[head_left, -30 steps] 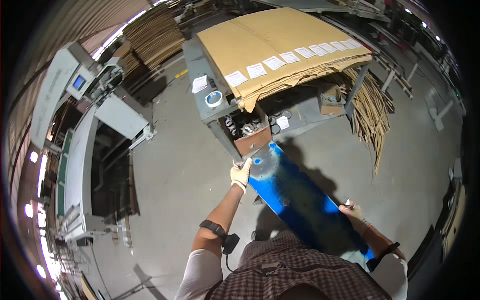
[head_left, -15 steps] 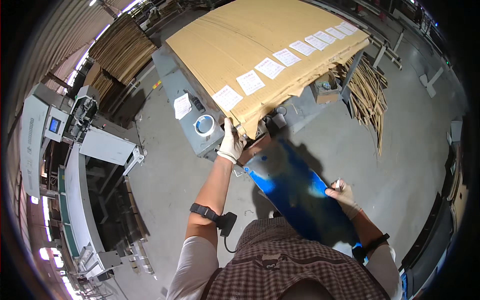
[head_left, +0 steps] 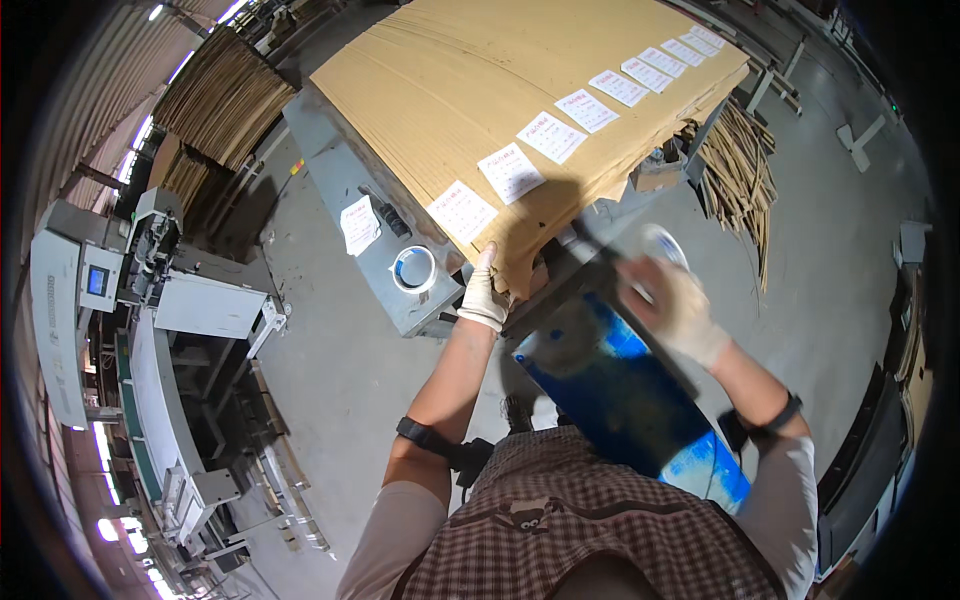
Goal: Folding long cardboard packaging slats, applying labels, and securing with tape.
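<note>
- Half a second ago the right hand (head_left: pixel 675 310) was on the right edge of the blue plank (head_left: pixel 620 370); now it is off that edge and raised just in front of the cardboard stack (head_left: pixel 520 80).
- The left hand (head_left: pixel 483 295), a second ago at the plank's far end, is now at the stack's near corner.
- The left hand is clamped on that corner, thumb laid along the top and fingers mostly hidden below; its arm reaches nearly straight, a black strap (head_left: pixel 430 437) around the forearm.
- The right arm bends inward toward the stack's front edge; motion blur hides whether its fingers are closed. A white-and-blue ring (head_left: pixel 662 245) shows just beyond them; whether they touch it cannot be told.
- The two hands are apart, both in pale gloves.
- The stack lies on a grey metal table (head_left: pixel 330 170), with printed slips (head_left: pixel 511 172) in a row along its front edge.
- Left of the stack, a tape roll (head_left: pixel 432 270) and loose papers (head_left: pixel 360 225) sit on the tabletop.
- The plank slants from below the stack's near corner toward the person.
- Thin strips (head_left: pixel 735 190) are heaped right of the stack; a white machine (head_left: pixel 210 295) stands well to its left on the grey floor (head_left: pixel 330 390).
</note>
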`<action>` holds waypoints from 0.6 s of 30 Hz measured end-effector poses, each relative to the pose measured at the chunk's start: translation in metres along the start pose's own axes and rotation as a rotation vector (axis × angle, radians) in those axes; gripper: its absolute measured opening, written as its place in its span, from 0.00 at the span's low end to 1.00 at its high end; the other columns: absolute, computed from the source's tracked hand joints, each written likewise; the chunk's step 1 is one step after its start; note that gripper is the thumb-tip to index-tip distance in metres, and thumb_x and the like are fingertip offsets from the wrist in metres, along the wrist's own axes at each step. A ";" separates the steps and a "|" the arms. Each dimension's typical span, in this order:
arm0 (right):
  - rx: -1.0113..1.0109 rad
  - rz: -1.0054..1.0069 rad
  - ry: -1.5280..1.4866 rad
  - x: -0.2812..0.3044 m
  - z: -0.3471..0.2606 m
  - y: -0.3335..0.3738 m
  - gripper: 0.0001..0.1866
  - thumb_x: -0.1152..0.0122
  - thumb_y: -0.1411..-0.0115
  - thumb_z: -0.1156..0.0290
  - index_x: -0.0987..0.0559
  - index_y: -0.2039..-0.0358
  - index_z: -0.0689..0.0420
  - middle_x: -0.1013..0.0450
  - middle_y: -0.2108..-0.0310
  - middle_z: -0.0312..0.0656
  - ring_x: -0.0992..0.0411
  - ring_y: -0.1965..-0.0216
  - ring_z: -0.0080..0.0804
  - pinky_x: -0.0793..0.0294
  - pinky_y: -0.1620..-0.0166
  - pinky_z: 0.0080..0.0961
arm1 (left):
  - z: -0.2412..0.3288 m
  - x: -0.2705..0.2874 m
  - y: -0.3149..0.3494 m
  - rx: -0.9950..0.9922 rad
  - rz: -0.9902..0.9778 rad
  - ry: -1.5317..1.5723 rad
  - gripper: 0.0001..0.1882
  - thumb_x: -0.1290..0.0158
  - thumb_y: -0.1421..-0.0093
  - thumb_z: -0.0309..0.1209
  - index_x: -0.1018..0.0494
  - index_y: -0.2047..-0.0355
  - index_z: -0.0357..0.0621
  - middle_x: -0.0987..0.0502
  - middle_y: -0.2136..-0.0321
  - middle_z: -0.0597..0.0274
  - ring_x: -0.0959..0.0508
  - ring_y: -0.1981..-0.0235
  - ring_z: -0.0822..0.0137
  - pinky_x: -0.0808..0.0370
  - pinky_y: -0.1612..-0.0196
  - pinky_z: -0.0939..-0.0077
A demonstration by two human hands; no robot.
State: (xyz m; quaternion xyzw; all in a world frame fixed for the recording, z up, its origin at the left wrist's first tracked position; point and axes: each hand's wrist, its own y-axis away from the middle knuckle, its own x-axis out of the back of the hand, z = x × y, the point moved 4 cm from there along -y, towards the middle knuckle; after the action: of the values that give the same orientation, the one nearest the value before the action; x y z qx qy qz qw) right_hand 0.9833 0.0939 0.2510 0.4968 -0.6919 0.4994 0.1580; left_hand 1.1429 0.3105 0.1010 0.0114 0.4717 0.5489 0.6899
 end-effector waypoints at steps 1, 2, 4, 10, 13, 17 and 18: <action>-0.025 -0.129 -0.033 -0.019 -0.010 -0.037 0.11 0.41 0.39 0.67 0.24 0.57 0.55 0.24 0.68 0.47 0.24 0.65 0.50 0.25 0.61 0.44 | 0.001 0.002 0.000 -0.011 0.030 -0.007 0.31 0.39 0.40 0.44 0.34 0.40 0.47 0.25 0.46 0.58 0.25 0.45 0.57 0.28 0.40 0.59; 0.068 -0.074 -0.024 -0.037 -0.014 -0.065 0.10 0.42 0.40 0.69 0.24 0.58 0.56 0.24 0.68 0.47 0.24 0.65 0.50 0.25 0.61 0.45 | 0.000 -0.001 -0.004 -0.025 -0.004 0.010 0.31 0.39 0.40 0.44 0.34 0.40 0.46 0.25 0.46 0.57 0.25 0.45 0.57 0.27 0.40 0.59; 0.223 0.010 0.012 -0.083 0.006 -0.105 0.09 0.44 0.42 0.74 0.24 0.59 0.58 0.24 0.66 0.47 0.23 0.64 0.50 0.25 0.60 0.46 | -0.006 -0.007 -0.014 -0.053 -0.074 0.039 0.31 0.40 0.39 0.42 0.34 0.40 0.45 0.25 0.45 0.56 0.25 0.45 0.58 0.27 0.41 0.58; 0.003 -0.329 0.206 -0.157 0.071 -0.137 0.11 0.47 0.45 0.79 0.24 0.60 0.59 0.23 0.64 0.50 0.22 0.59 0.48 0.22 0.57 0.43 | -0.011 -0.013 -0.012 -0.068 -0.009 0.049 0.29 0.40 0.39 0.40 0.34 0.41 0.43 0.24 0.47 0.56 0.24 0.47 0.56 0.25 0.42 0.56; 0.024 -0.274 0.196 -0.164 0.073 -0.136 0.10 0.45 0.46 0.79 0.24 0.62 0.60 0.22 0.64 0.52 0.22 0.60 0.49 0.22 0.56 0.42 | -0.019 -0.004 -0.015 -0.029 -0.031 0.100 0.30 0.40 0.40 0.40 0.35 0.41 0.41 0.24 0.47 0.52 0.23 0.47 0.53 0.24 0.43 0.54; -0.037 -0.315 0.208 -0.172 0.077 -0.133 0.09 0.45 0.45 0.78 0.23 0.63 0.61 0.22 0.64 0.53 0.21 0.59 0.49 0.22 0.56 0.42 | -0.056 0.008 0.009 -0.024 -0.065 0.149 0.29 0.40 0.38 0.38 0.35 0.41 0.39 0.26 0.46 0.50 0.23 0.47 0.53 0.23 0.43 0.55; -0.059 -0.324 0.199 -0.172 0.075 -0.132 0.09 0.45 0.45 0.78 0.22 0.63 0.61 0.22 0.64 0.53 0.21 0.59 0.49 0.22 0.57 0.42 | -0.066 0.006 0.022 -0.084 -0.061 0.121 0.30 0.39 0.39 0.39 0.35 0.42 0.40 0.25 0.48 0.51 0.22 0.49 0.54 0.22 0.45 0.58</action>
State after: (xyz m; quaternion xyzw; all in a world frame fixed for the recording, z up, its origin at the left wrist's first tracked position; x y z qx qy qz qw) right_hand 1.1943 0.1209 0.1647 0.5452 -0.5981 0.4936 0.3185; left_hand 1.0825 0.2913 0.0724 -0.0652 0.4892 0.5467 0.6764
